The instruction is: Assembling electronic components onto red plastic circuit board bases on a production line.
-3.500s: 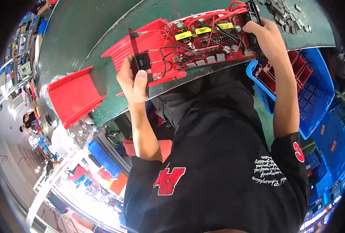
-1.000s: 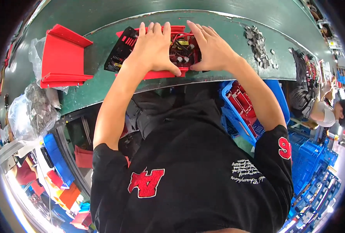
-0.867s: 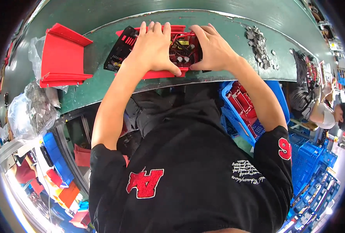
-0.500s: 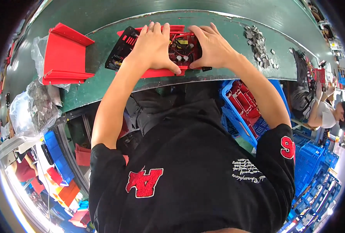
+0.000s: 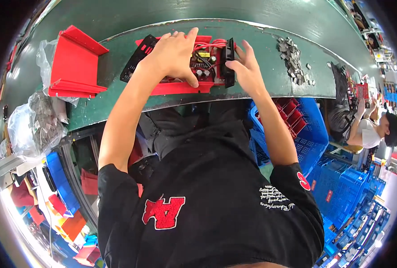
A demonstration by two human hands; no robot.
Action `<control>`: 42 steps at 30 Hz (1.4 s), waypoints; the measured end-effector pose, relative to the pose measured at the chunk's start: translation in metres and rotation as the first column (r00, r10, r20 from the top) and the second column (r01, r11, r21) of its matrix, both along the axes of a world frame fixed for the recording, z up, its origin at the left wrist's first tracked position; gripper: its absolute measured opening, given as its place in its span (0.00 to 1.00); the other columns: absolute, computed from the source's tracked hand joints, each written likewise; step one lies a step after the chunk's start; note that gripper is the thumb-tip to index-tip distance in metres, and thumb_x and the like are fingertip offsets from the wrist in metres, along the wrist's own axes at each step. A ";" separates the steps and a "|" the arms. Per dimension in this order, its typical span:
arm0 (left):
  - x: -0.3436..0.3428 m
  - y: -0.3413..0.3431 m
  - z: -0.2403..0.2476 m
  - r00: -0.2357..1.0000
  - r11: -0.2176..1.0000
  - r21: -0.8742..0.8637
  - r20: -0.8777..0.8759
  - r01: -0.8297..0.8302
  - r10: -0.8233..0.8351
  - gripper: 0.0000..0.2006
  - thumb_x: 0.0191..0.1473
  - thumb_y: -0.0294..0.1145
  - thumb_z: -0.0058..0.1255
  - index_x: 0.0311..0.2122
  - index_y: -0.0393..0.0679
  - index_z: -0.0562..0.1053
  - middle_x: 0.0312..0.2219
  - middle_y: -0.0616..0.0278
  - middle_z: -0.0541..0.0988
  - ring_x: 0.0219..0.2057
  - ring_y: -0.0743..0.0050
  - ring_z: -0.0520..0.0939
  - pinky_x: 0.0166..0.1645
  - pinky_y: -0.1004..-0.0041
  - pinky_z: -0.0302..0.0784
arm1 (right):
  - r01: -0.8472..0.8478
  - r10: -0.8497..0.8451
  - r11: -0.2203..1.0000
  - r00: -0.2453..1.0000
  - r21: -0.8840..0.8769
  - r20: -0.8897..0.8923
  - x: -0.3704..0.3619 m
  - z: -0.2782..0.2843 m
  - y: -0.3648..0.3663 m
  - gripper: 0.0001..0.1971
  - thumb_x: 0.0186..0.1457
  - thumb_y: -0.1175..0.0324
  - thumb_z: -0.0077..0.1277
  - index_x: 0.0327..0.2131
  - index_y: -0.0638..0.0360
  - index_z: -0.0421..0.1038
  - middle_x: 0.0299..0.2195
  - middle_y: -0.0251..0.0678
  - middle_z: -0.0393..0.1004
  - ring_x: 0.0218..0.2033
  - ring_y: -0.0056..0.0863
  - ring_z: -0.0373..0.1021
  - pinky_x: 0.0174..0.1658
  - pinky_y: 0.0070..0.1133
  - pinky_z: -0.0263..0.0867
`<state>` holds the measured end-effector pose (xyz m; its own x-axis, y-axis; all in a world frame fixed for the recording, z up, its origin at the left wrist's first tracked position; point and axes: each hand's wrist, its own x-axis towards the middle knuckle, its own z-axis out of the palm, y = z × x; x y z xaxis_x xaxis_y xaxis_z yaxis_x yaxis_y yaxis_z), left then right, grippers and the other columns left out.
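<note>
A red open housing (image 5: 180, 88) lies on the green bench, with a circuit board (image 5: 203, 67), wires and small round parts showing inside. My left hand (image 5: 174, 56) spans the housing, thumb at the near wall and fingers over the far side. At the housing's right end a black end panel (image 5: 230, 62) stands upright, red wires running near its top. My right hand (image 5: 249, 71) holds this panel by its outer side, thumb against it and fingers by its far part. A slotted black panel (image 5: 136, 58) slants out at the left end, partly hidden by my left hand.
A red U-shaped cover (image 5: 75, 62) stands on the bench at left, beside clear plastic bags (image 5: 39, 120). Small dark grey pieces (image 5: 292, 60) are heaped at right. Below the bench edge sits a blue crate (image 5: 312, 129) with red parts. Another person (image 5: 372, 129) works far right.
My right hand has moved right from over the housing's right end. The black end panel there now stands upright and exposed, with more red wires showing. My left hand stays across the housing.
</note>
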<state>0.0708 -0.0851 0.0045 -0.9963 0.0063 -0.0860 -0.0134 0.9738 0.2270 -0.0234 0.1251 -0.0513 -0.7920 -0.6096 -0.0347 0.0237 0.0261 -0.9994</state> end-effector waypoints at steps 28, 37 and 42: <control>0.169 0.044 -0.067 0.458 0.699 0.501 -0.529 -0.510 0.714 0.05 0.51 0.29 0.57 0.32 0.40 0.75 0.22 0.60 0.74 0.25 0.60 0.74 0.35 0.64 0.69 | -0.198 0.290 0.951 0.296 -0.239 0.910 0.112 0.021 -0.006 0.23 0.63 0.55 0.46 0.46 0.71 0.68 0.42 0.49 0.77 0.36 0.29 0.76 0.36 0.20 0.74; 0.178 0.039 -0.080 0.502 0.748 0.463 -0.556 -0.475 0.663 0.05 0.54 0.29 0.54 0.28 0.41 0.74 0.18 0.59 0.72 0.20 0.59 0.74 0.27 0.65 0.68 | 0.189 -0.002 0.977 0.452 -0.093 0.892 0.113 -0.003 -0.069 0.13 0.60 0.65 0.47 0.41 0.67 0.68 0.37 0.46 0.77 0.37 0.32 0.77 0.44 0.24 0.75; 0.156 0.031 -0.089 0.472 0.809 0.387 -0.667 -0.442 0.577 0.04 0.50 0.26 0.55 0.26 0.43 0.73 0.18 0.60 0.73 0.20 0.58 0.74 0.27 0.63 0.69 | 0.243 -0.070 0.968 0.511 -0.066 0.857 0.105 0.006 -0.074 0.12 0.58 0.68 0.45 0.40 0.68 0.66 0.37 0.49 0.75 0.38 0.33 0.76 0.46 0.23 0.76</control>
